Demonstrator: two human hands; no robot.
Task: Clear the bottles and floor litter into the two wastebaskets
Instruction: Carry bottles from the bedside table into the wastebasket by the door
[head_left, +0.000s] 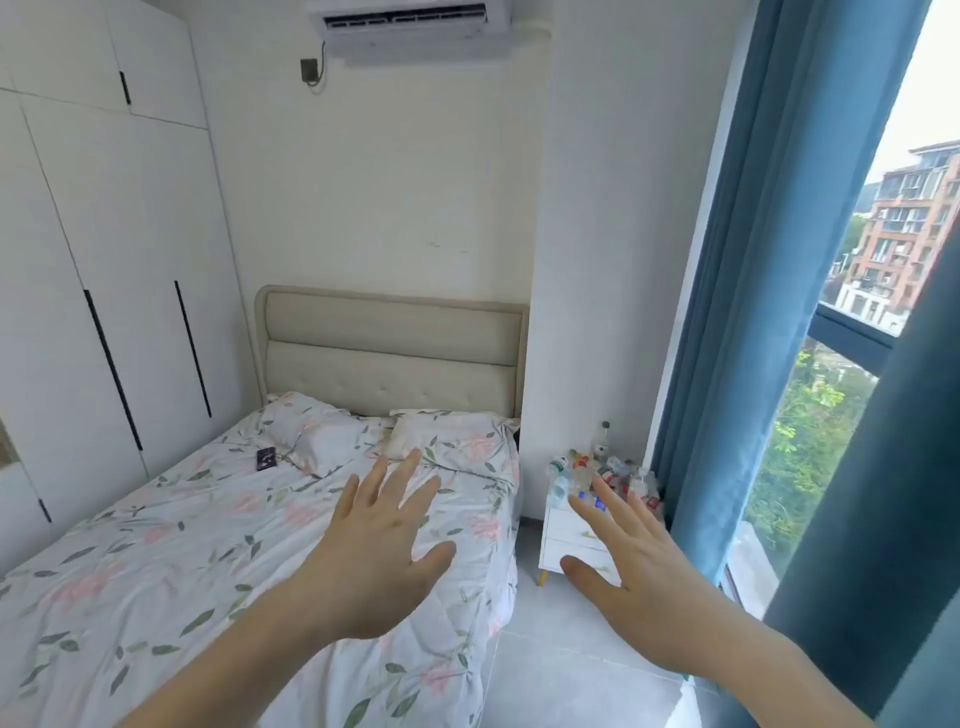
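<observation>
Both hands are raised in front of the camera with nothing in them. The left hand is spread flat, fingers apart, back toward the camera, over the right edge of the bed. The right hand is likewise loose and splayed, held above the strip of grey floor between the bed and the window.

The bottles stand crowded on top of a small white nightstand, which sits in the far corner of the floor, between the head of the bed and the blue curtain. They cover the whole top from edge to edge. Most are clear plastic, some with red labels or caps, some with green caps, at least one with a blue label; many are upright, and the pile is too small and blurred to count or to tell which are tipped over. One taller bottle with a white cap rises at the back edge against the wall. The right hand's fingertips overlap the front edge of the nightstand in this view, but the hand is nearer the camera and well short of the bottles.

The nightstand shows two closed drawer fronts and a yellow leg.

On the bed, a floral quilt covers the mattress, with two matching pillows at the head edge and a dark phone lying just beside the left pillow.
</observation>
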